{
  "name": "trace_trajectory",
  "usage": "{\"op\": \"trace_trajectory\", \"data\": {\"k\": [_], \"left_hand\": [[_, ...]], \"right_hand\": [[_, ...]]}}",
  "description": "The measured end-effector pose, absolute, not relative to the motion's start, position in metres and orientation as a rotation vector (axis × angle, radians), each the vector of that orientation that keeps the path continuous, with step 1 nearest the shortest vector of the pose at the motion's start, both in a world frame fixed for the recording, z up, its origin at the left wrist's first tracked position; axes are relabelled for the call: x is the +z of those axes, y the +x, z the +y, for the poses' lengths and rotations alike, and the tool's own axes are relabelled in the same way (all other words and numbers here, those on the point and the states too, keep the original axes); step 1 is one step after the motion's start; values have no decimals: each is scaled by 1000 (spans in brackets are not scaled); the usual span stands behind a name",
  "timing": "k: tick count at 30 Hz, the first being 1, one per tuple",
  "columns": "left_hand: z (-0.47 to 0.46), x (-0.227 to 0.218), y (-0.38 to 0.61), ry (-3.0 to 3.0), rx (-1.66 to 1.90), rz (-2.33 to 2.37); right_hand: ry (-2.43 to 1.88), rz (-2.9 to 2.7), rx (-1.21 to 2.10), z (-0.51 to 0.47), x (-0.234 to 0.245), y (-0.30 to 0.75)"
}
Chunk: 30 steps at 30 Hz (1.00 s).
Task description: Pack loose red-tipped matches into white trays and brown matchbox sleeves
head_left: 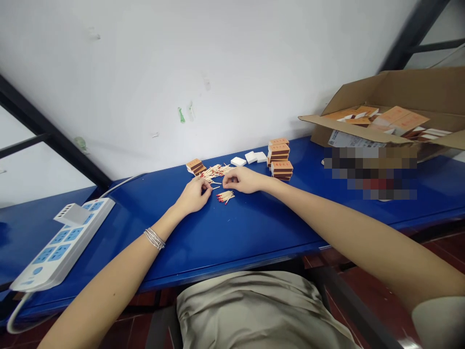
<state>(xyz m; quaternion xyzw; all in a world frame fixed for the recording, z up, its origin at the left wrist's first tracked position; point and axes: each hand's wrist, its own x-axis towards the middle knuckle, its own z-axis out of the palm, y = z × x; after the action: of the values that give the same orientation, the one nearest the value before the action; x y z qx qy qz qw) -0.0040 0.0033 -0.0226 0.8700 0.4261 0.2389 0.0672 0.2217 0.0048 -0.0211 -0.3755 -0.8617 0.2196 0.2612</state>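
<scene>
My left hand (194, 195) rests on the blue table (225, 232) with fingers curled, its tips pinched at a loose matchstick. My right hand (242, 179) lies just right of it, fingers curled in beside the same spot; what they hold is hidden. A small bundle of red-tipped matches (225, 196) lies between and just in front of both hands. A larger scatter of matches (215, 170) lies behind them, next to a short pile of orange matchboxes (195, 166).
White inner trays (250, 158) and a taller stack of orange matchboxes (280, 158) stand behind my right hand. An open cardboard box (385, 116) of matchboxes sits at the right. A white power strip (63, 242) lies at the left. The white wall is close behind.
</scene>
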Motion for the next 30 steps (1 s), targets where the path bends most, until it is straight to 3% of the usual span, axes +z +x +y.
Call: {"op": "trace_trajectory", "data": {"k": [21,30], "left_hand": [[-10,-18,6,2587,739,1158],[-4,-19,1,2624,681,1206]], "right_hand": [[-1034,-2277,518,1,-23,216],[-1044,-2384,850,-6,-5,227]]}}
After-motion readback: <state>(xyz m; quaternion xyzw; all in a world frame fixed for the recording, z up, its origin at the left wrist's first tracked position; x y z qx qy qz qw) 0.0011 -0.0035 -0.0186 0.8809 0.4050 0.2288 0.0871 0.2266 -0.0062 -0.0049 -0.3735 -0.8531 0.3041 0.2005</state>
